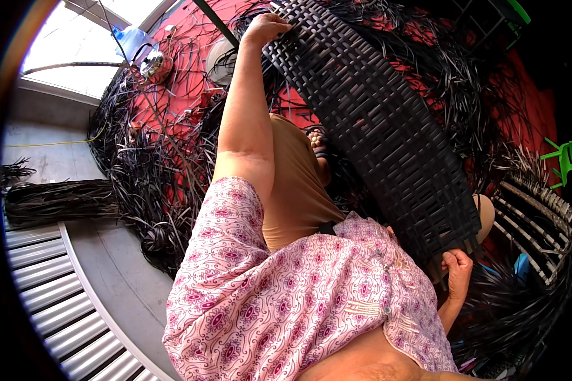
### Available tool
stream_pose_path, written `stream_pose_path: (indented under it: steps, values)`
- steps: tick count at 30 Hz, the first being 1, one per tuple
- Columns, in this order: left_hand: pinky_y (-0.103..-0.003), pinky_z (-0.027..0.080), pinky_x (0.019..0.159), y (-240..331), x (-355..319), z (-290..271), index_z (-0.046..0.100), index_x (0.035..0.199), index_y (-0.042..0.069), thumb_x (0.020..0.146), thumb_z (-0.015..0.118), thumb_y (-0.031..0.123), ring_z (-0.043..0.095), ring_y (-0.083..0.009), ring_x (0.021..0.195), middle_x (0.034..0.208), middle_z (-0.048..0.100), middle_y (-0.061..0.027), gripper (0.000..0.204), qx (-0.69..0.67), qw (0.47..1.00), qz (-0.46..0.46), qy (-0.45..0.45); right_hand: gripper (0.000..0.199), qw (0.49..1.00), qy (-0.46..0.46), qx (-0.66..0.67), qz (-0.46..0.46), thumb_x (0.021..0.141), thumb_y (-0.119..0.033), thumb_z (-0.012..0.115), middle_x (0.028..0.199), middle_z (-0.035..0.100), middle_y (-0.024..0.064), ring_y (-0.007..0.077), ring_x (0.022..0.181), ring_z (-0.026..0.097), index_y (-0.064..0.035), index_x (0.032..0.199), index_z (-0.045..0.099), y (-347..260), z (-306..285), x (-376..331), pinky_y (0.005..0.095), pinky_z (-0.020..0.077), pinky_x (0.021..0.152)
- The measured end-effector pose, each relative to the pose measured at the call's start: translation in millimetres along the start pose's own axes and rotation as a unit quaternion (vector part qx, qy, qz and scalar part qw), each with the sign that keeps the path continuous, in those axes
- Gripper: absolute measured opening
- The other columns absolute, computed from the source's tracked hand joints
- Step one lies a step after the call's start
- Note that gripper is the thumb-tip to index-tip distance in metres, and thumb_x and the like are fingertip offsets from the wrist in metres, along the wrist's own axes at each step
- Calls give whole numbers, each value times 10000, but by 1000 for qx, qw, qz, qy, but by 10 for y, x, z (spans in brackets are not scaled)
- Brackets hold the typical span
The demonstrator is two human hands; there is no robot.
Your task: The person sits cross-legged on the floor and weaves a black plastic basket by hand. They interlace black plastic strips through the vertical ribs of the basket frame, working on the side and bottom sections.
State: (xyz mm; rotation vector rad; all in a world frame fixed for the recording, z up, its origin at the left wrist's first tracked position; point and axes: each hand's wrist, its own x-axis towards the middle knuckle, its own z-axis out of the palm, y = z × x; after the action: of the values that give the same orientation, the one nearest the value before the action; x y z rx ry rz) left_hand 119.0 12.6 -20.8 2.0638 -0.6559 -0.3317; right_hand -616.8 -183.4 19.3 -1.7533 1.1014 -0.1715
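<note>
A long dark woven panel of flat black strips slants from the far middle down to my right side, across my lap and knees. Its near end is narrow, with short strip ends sticking out. At the far left edge of the panel, my left hand is closed with thumb and fingers pinched on the rim. My right hand is beside the near end, its fingers curled inward; what they hold, if anything, is too small to make out.
Loose black strips lie heaped over the red floor. At the upper left are a metal kettle and a pale round roll. A tied dark bundle lies left. A green chair stands right, near a slatted frame.
</note>
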Motion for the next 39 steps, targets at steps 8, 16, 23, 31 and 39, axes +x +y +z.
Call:
stream_pose_path:
  steps: [8,16,23,31,39]
  values:
    - [-304,476,668,-27,64,-27,757,986,63,782,830,326,590,-109,706,824,694,-4,340,73,997,24,3,211,1000,1,-7,6,893,-177,714,656,595,11,92,591,542,2,796,659,8,-10,2,244,450,577]
    - [-335,511,812,-28,137,51,767,1050,57,740,833,377,669,-178,848,912,744,-68,451,153,987,-15,47,205,1000,14,-3,13,900,-185,712,651,585,3,85,587,531,-14,799,659,-13,26,-24,239,435,569]
    - [-265,502,603,51,-7,-8,774,1018,74,816,793,311,618,-101,669,815,709,-14,312,-32,997,-72,-12,213,1000,13,-4,7,904,-180,717,641,582,2,79,569,520,0,806,660,-3,21,-20,234,427,550]
    - [-206,483,554,49,-132,-7,756,1008,57,870,755,151,646,-67,657,826,721,-2,167,-197,974,-109,24,230,1000,11,0,4,901,-182,733,635,583,9,84,564,523,5,794,653,18,32,-16,234,431,544]
    - [-225,506,561,185,-125,72,770,940,58,782,822,152,682,-80,633,774,736,-16,191,-73,991,-103,44,227,1000,13,-6,3,903,-185,735,647,597,13,86,572,534,3,802,659,11,34,-13,237,439,549]
